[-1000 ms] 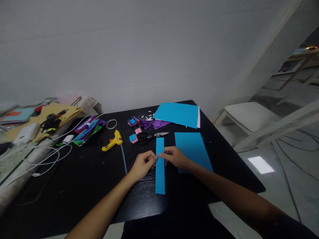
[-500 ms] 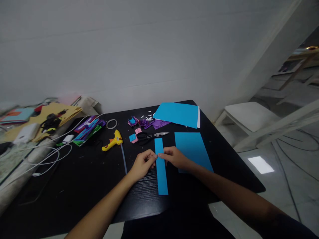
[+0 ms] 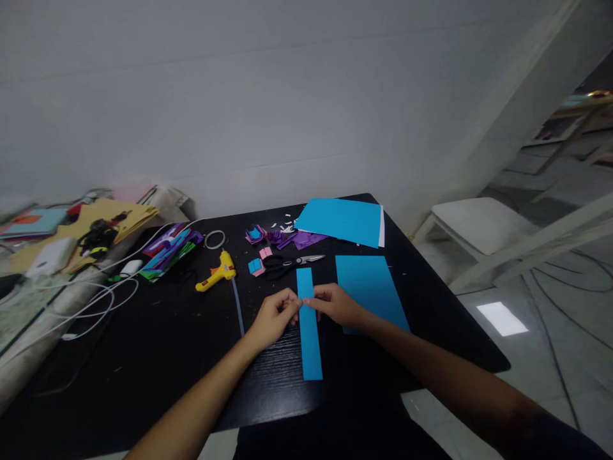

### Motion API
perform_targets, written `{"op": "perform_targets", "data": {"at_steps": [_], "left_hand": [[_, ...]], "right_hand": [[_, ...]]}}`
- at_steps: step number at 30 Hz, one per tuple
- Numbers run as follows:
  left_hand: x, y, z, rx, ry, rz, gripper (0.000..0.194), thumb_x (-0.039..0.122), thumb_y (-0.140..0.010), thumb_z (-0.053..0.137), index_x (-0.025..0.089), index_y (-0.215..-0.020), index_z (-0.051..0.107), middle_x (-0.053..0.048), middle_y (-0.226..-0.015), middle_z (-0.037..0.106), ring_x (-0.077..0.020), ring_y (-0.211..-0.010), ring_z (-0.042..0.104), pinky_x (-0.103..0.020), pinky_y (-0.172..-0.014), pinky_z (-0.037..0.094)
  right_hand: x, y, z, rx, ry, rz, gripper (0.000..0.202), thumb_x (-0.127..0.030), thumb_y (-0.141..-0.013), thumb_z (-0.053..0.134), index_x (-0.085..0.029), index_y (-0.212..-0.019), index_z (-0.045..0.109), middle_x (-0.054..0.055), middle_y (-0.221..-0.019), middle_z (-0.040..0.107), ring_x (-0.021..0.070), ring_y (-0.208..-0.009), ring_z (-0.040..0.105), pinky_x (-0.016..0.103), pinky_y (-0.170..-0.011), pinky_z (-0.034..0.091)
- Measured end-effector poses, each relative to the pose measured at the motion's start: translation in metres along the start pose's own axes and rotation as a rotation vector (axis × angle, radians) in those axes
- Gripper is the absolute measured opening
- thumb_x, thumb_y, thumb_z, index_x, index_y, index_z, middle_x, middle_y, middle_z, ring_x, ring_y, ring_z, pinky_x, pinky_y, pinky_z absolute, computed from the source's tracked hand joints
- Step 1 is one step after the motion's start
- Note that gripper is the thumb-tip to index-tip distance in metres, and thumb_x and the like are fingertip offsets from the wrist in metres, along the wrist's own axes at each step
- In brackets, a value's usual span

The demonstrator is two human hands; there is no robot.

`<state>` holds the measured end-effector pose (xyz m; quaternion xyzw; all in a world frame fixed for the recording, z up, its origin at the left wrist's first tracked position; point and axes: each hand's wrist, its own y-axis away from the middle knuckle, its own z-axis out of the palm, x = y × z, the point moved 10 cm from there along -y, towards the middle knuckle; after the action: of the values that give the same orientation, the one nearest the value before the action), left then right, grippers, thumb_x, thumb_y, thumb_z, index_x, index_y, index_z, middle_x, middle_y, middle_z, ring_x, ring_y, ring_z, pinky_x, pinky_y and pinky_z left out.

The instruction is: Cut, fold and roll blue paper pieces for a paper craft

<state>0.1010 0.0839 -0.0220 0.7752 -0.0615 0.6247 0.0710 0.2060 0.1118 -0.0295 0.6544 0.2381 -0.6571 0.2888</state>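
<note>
With left hand (image 3: 278, 314) and right hand (image 3: 338, 305), pinching long, flat blue paper strip (image 3: 311, 350); could crease it by twisting unevenly.

head-worn view, forward-down over desk (image 3: 158, 338)

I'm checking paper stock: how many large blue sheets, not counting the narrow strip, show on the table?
2. The nearer sheet is partly hidden by the right hand; the farther sheet lies toward the back, over white paper. More could be hidden underneath.

The strip (image 3: 311, 348) is matt paper, the table (image 3: 158, 345) perhaps wood.
</note>
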Motion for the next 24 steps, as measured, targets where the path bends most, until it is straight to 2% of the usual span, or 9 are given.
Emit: {"op": "perform_targets", "data": {"at_steps": [8,18,24], "left_hand": [[-0.0001,0.0006,0.0014,-0.029,-0.026,0.014,0.036,0.048,-0.094,0.06,0.017,-0.077,0.058,0.002,-0.062,0.06,-0.0104,-0.054,0.055,-0.022,-0.057,0.043],[0.0006,0.0006,0.0002,-0.005,0.014,0.005,0.04,0.051,-0.092,0.061,0.017,-0.073,0.058,0.003,-0.059,0.058,-0.0103,-0.052,0.053,-0.022,-0.056,0.043],[0.0004,0.0005,-0.0001,0.0,-0.007,0.011,0.039,0.051,-0.093,0.06,0.017,-0.075,0.058,0.003,-0.06,0.06,-0.0105,-0.053,0.054,-0.022,-0.057,0.043]], "right_hand": [[-0.0018,0.0006,0.0015,-0.001,-0.007,-0.015,0.039,-0.051,-0.085,0.07,-0.013,-0.081,0.07,0.005,-0.075,0.07,0.0157,-0.064,0.063,0.028,-0.059,0.051],[-0.0049,0.002,0.0075,-0.072,-0.031,-0.015,0.041,-0.054,-0.084,0.071,-0.013,-0.083,0.071,0.006,-0.08,0.073,0.0168,-0.068,0.065,0.028,-0.06,0.051],[-0.004,0.002,0.0061,-0.054,-0.008,-0.02,0.041,-0.054,-0.084,0.07,-0.013,-0.085,0.072,0.007,-0.081,0.073,0.0172,-0.069,0.065,0.028,-0.059,0.051]]}}
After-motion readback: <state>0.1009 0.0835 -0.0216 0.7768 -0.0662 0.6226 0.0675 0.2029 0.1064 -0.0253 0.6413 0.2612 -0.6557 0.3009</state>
